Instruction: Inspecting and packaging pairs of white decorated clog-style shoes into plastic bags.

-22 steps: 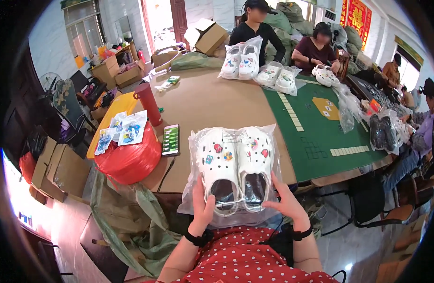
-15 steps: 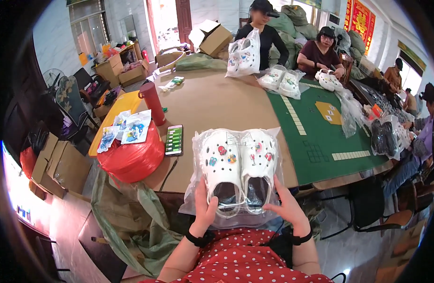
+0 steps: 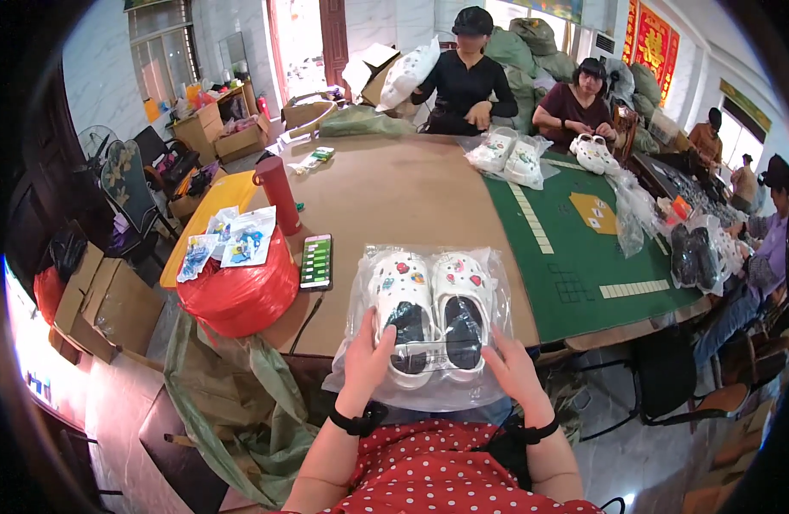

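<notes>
A pair of white clog shoes with small coloured charms [image 3: 433, 308] lies in a clear plastic bag [image 3: 358, 295] at the near edge of the brown table [image 3: 394, 197]. My left hand [image 3: 366, 355] grips the bag at the heel of the left shoe. On the other side, my right hand [image 3: 513, 370] holds the bag by the heel of the right shoe. Both wrists wear black bands.
A phone [image 3: 316, 261] lies left of the bag, beside a red cylinder bottle [image 3: 278, 182] and a full red sack [image 3: 238, 283]. A green mat [image 3: 574, 248] covers the table's right side. Across the table, people handle more bagged white shoes [image 3: 507, 158]. Cardboard boxes [image 3: 103, 300] stand left.
The bagged shoes have slid a little toward me in both hands. The person in black across the table has lifted a bagged pair off the table.
</notes>
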A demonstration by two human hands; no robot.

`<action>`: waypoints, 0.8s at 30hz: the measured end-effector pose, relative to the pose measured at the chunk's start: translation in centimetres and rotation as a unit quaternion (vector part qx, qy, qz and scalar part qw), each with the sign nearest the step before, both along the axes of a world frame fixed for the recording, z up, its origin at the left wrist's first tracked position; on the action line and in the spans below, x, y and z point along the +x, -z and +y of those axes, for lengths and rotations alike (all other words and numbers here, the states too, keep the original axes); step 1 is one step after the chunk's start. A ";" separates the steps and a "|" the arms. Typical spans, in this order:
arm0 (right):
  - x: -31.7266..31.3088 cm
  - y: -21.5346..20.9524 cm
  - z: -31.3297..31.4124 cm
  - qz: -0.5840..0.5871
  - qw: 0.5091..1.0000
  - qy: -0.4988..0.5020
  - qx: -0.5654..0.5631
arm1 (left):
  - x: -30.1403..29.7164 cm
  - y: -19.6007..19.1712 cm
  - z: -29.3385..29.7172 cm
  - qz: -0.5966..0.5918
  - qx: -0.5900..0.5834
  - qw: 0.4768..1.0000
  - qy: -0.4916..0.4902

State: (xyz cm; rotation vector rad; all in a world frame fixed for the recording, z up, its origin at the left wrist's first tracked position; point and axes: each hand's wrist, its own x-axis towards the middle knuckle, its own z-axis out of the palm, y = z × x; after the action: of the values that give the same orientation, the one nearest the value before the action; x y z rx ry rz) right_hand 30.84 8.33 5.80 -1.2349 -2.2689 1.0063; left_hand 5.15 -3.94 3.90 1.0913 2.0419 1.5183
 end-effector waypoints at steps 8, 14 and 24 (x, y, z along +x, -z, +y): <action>1.1 1.4 0.9 0.070 0.996 -0.049 0.038 | -0.1 2.6 -0.6 -0.082 0.166 0.978 0.091; 0.3 2.6 1.3 0.086 0.995 -0.027 0.047 | 0.3 1.4 0.1 -0.102 0.097 0.989 0.036; 0.6 0.9 0.8 0.079 0.995 -0.052 -0.028 | -0.2 4.2 -0.3 -0.008 0.135 0.991 0.019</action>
State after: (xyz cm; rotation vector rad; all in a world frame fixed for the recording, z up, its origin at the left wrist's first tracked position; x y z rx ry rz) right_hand 31.40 9.16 4.91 -1.0298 -2.2145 1.1698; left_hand 4.92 -4.23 -0.29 1.2036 1.8298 1.8159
